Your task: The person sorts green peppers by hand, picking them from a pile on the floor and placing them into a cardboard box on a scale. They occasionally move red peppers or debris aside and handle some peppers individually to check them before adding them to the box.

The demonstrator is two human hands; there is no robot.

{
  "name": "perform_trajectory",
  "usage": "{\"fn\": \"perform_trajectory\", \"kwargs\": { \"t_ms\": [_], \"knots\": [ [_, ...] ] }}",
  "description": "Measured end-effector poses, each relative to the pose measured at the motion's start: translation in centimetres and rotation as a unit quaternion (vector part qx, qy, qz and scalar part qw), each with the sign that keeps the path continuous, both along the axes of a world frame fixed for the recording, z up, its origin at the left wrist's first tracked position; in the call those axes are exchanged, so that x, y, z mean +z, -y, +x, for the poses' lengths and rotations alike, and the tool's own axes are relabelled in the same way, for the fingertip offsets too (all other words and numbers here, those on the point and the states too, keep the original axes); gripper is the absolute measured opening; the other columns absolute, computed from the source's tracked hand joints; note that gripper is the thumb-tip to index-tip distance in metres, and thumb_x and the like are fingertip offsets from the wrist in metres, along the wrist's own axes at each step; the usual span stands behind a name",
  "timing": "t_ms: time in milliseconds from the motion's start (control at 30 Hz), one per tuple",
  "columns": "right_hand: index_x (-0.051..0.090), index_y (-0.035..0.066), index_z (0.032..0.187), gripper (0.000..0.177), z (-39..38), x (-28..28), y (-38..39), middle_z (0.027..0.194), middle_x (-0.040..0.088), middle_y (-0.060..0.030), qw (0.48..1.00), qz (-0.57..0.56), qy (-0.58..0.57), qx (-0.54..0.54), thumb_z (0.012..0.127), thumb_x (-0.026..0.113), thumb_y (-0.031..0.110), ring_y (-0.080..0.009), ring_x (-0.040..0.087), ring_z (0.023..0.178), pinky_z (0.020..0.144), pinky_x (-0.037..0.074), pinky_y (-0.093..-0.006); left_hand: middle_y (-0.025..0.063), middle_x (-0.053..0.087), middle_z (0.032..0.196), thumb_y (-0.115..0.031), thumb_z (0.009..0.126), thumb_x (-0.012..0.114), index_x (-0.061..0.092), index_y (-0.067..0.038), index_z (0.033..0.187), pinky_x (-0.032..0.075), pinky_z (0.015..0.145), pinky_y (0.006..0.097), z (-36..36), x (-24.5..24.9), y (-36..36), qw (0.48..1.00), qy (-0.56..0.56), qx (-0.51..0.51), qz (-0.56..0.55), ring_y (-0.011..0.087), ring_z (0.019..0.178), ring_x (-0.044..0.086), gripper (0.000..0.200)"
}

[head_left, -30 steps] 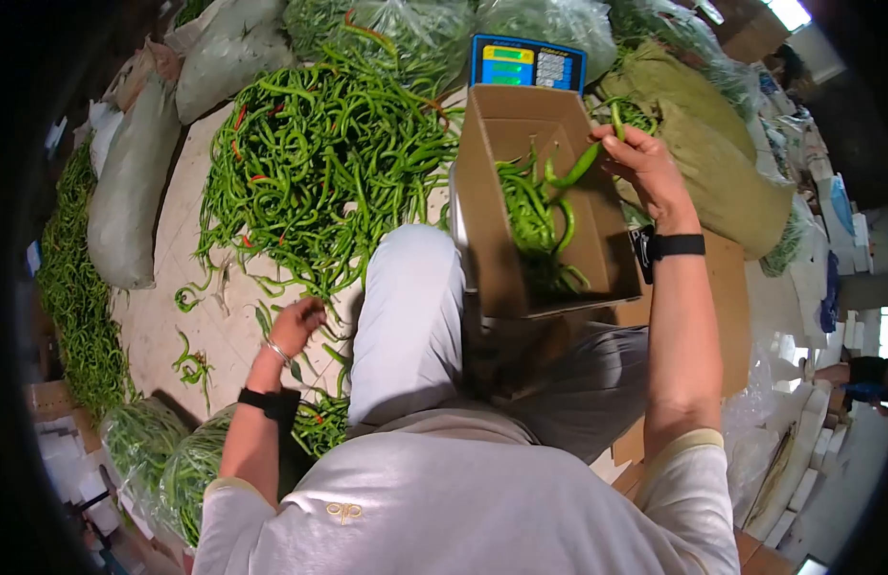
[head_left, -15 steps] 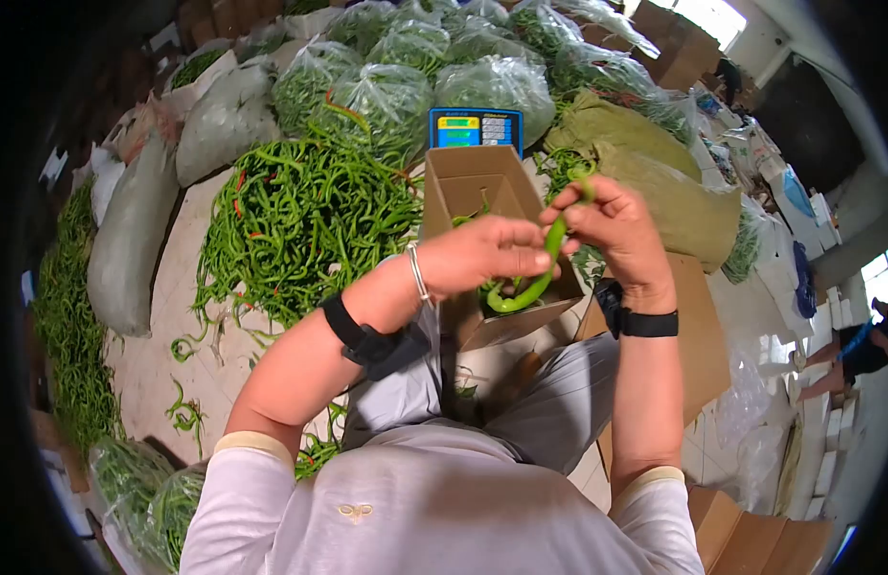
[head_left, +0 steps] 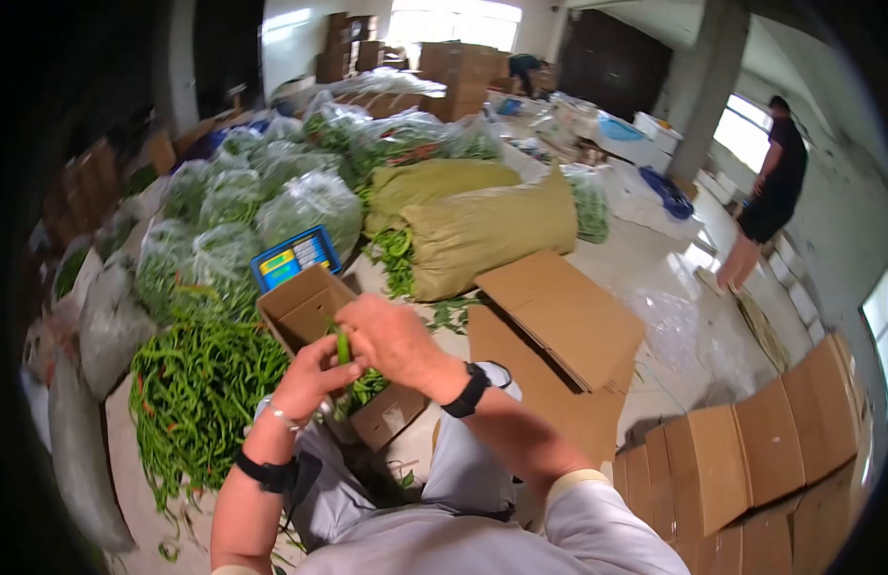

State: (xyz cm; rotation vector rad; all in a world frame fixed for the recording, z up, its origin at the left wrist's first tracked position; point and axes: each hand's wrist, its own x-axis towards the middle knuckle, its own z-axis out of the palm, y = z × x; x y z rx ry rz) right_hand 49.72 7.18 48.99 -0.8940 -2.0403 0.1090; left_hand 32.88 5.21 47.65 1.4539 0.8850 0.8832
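Observation:
My left hand (head_left: pixel 308 381) and my right hand (head_left: pixel 391 337) meet over an open cardboard box (head_left: pixel 300 309) and both grip one long green pepper (head_left: pixel 342 347), which shows between the fingers. More green peppers (head_left: pixel 369 384) lie inside the box below the hands. A blue digital scale (head_left: pixel 293 257) stands just behind the box. A large heap of loose green peppers (head_left: pixel 200 393) covers the floor to the left of the box.
Clear bags of peppers (head_left: pixel 310 206) and olive sacks (head_left: pixel 482 228) are stacked behind the scale. Flattened cartons (head_left: pixel 559 321) lie to the right, and folded boxes (head_left: pixel 751 460) stand at lower right. A person in dark clothes (head_left: pixel 768 196) stands at far right.
The view has swung up and to the right, showing the room. Both hands stay on the pepper, now bunched closer over the box; one second ago the left hand was down at the floor peppers.

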Motion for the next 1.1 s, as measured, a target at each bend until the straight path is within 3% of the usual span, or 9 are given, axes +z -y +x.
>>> {"fn": "perform_trajectory", "kwargs": {
  "t_ms": [67, 200, 433, 467, 633, 733, 800, 933, 1100],
  "knots": [
    [0.059, 0.004, 0.092, 0.016, 0.7, 0.1, 0.3, 0.082, 0.057, -0.0144, 0.999, 0.01, -0.026, 0.04, 0.079, 0.055, 0.012, -0.0325, 0.057, 0.078, 0.066, 0.046, -0.0402, 0.003, 0.062, 0.091, -0.027, 0.085, 0.059, 0.056, -0.005, 0.105, 0.044, 0.056, 0.0211, -0.1, 1.0, 0.4, 0.982, 0.104, -0.117, -0.107, 0.0112, 0.079, 0.059, 0.03],
    [0.061, 0.004, 0.089, 0.015, 1.4, 0.6, 1.0, 0.082, 0.058, -0.0152, 0.993, -0.047, -0.034, 0.099, 0.079, 0.055, 0.013, -0.033, 0.057, 0.078, 0.067, 0.046, -0.0398, 0.0049, 0.065, 0.086, -0.025, 0.088, 0.056, 0.056, -0.005, 0.107, 0.044, 0.056, 0.019, -0.4, 1.6, 0.3, 0.984, 0.032, -0.144, -0.099, 0.0111, 0.075, 0.062, 0.027],
    [0.062, 0.002, 0.088, 0.018, 0.8, -0.7, 1.3, 0.083, 0.063, -0.0168, 0.998, -0.053, -0.031, -0.017, 0.079, 0.058, 0.017, -0.0335, 0.061, 0.077, 0.067, 0.049, -0.0373, -0.0003, 0.06, 0.074, -0.016, 0.086, 0.057, 0.058, -0.004, 0.091, 0.044, 0.057, 0.0209, 0.8, -1.2, 0.2, 0.999, 0.036, 0.009, -0.011, 0.0062, 0.066, 0.056, 0.013],
    [0.059, 0.003, 0.087, 0.013, 0.7, -0.6, 1.4, 0.077, 0.06, -0.0147, 0.999, 0.05, 0.012, -0.009, 0.08, 0.054, 0.013, -0.034, 0.058, 0.073, 0.064, 0.047, -0.0415, 0.0001, 0.06, 0.074, -0.015, 0.086, 0.057, 0.058, -0.004, 0.09, 0.044, 0.059, 0.0211, 0.4, -1.2, 0.1, 1.0, 0.003, 0.007, 0.019, 0.0062, 0.066, 0.056, 0.012],
    [0.061, 0.001, 0.088, 0.014, -0.3, -0.9, 1.6, 0.077, 0.061, -0.0147, 0.989, -0.091, -0.109, -0.034, 0.081, 0.055, 0.012, -0.0307, 0.06, 0.068, 0.062, 0.047, -0.0357, 0.0006, 0.059, 0.074, -0.012, 0.085, 0.06, 0.056, -0.001, 0.087, 0.044, 0.058, 0.0208, 0.5, -3.1, -0.4, 0.997, 0.026, 0.069, 0.035, 0.007, 0.069, 0.058, 0.011],
    [0.062, 0.002, 0.087, 0.013, 0.0, -0.5, 1.9, 0.069, 0.06, -0.0057, 0.913, -0.268, -0.309, -0.013, 0.084, 0.059, 0.014, -0.0096, 0.056, 0.055, 0.049, 0.044, -0.0223, -0.0007, 0.058, 0.072, -0.009, 0.083, 0.063, 0.056, -0.002, 0.087, 0.043, 0.058, 0.0205, 0.0, -4.5, -0.9, 0.989, 0.103, 0.102, 0.028, 0.0048, 0.069, 0.056, 0.011],
    [0.06, 0.002, 0.088, 0.014, 1.5, -0.3, 1.2, 0.068, 0.058, -0.0022, 0.89, -0.271, -0.368, -0.005, 0.087, 0.058, 0.016, -0.0048, 0.053, 0.054, 0.047, 0.041, -0.0173, -0.0023, 0.058, 0.072, -0.01, 0.082, 0.064, 0.057, -0.003, 0.087, 0.043, 0.06, 0.0201, -0.8, -4.3, -0.8, 0.976, -0.079, 0.163, 0.124, 0.0029, 0.069, 0.053, 0.011],
    [0.059, 0.001, 0.095, 0.017, 3.7, -0.2, 0.7, 0.076, 0.06, -0.0036, 0.884, -0.357, -0.302, 0.026, 0.088, 0.057, 0.015, -0.007, 0.056, 0.063, 0.054, 0.044, -0.0193, -0.0035, 0.055, 0.068, -0.012, 0.08, 0.067, 0.056, -0.001, 0.085, 0.04, 0.054, 0.0238, -0.2, -3.8, -0.2, 0.963, -0.074, 0.157, 0.204, 0.0027, 0.064, 0.047, 0.016],
    [0.06, 0.002, 0.101, 0.024, 1.9, -1.1, 2.3, 0.079, 0.059, -0.0025, 0.914, -0.321, -0.231, 0.089, 0.081, 0.064, 0.015, -0.0061, 0.053, 0.065, 0.058, 0.042, -0.0184, 0.0156, 0.054, 0.069, -0.02, 0.075, 0.07, 0.056, -0.006, 0.087, 0.041, 0.052, 0.0358, 1.3, -2.5, 0.4, 0.915, -0.21, 0.121, 0.321, 0.0361, 0.059, 0.046, 0.023]
  ]
}}
